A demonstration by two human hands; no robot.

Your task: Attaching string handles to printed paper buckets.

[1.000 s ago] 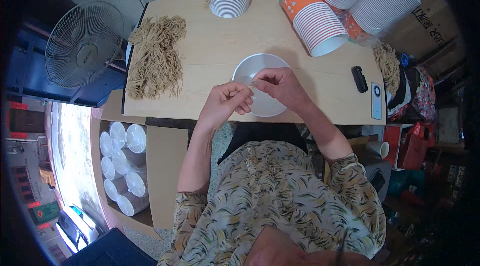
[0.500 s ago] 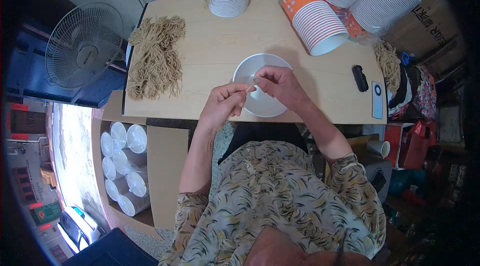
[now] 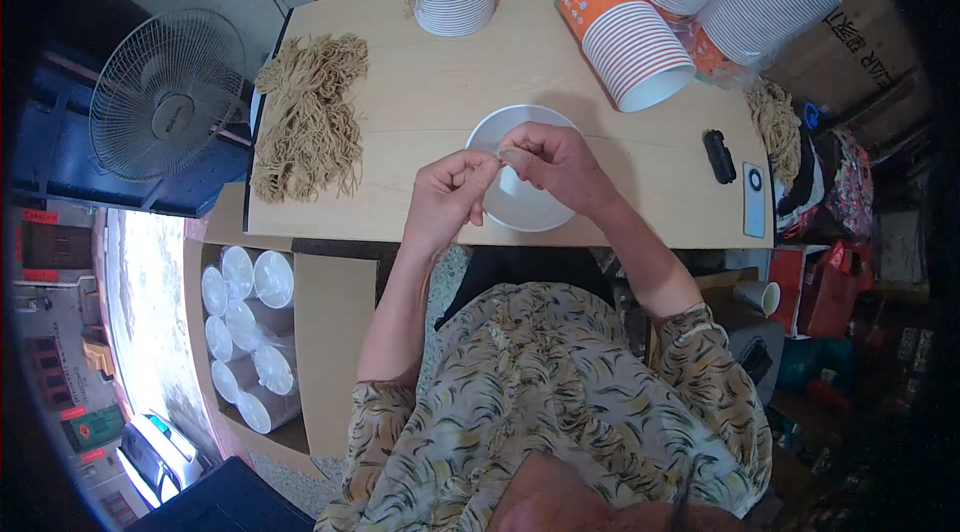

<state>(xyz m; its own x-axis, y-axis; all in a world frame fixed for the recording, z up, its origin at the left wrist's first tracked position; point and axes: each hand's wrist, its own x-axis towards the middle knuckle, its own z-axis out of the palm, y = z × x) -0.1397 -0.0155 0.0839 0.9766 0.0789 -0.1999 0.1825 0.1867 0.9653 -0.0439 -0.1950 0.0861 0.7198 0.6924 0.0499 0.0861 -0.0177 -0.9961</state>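
Note:
Both of my hands meet above a round white tub [image 3: 530, 217], fingertip to fingertip. My left hand [image 3: 447, 194] is closed in a pinch at the tub's left rim. From the right, my right hand [image 3: 556, 166] is also pinched closed, its thumb and forefinger against the left fingertips. Whatever lies between the fingers is too small to make out. The tub rests on the table close to its front edge, and its pale inside shows around the hands. To the left lies a heap of tan, knotted strings [image 3: 310, 122].
Nested orange-and-white paper tubs stand at the back [image 3: 455, 7] and lie at the right [image 3: 640, 57]. A black object [image 3: 719, 157] and a pale flat device [image 3: 754, 200] lie near the right edge. Left are a fan [image 3: 170, 97] and an open carton [image 3: 335, 352] of wrapped white stacks.
The two hands have drawn closer, so their fingertips now meet. My right hand has shifted slightly left. The tub has hardly moved.

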